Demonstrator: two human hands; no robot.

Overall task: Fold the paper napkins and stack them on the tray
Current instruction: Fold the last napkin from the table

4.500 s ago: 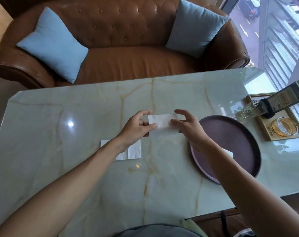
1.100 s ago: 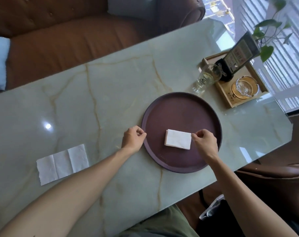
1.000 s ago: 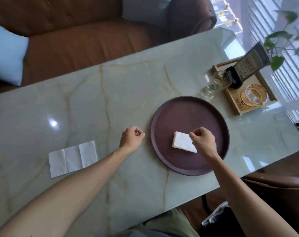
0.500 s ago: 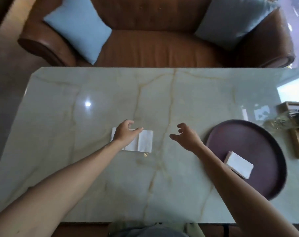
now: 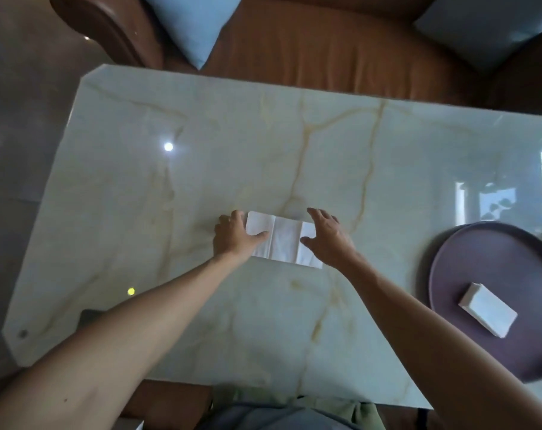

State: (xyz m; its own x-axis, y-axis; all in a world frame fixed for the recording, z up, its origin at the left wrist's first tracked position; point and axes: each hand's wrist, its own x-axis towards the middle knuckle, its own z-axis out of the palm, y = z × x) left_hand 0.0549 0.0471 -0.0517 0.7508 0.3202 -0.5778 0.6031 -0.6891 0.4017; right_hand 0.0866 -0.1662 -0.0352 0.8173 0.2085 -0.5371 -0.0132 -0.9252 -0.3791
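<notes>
Head view: with one folded napkin (image 5: 487, 309) now left on the tray (image 5: 468, 252), both hands have been brought to the flat napkin (image 5: 283, 240) left of the tray on the bench (image 5: 232, 150); the left hand (image 5: 232, 235) pins its far end, thumb on the paper, and the right hand (image 5: 328, 238) is spread open over its near end, nothing gripped, so the next fold is being started.

A glossy, pale green marble-look table (image 5: 294, 150) reflects light beneath a soft white paper napkin (image 5: 283, 240), near a matt purple tray (image 5: 481, 259) and a far brown leather sofa (image 5: 325, 51).

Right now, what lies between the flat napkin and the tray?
Head view: only bare table and the right hand with its forearm between the flat napkin and the tray.
</notes>
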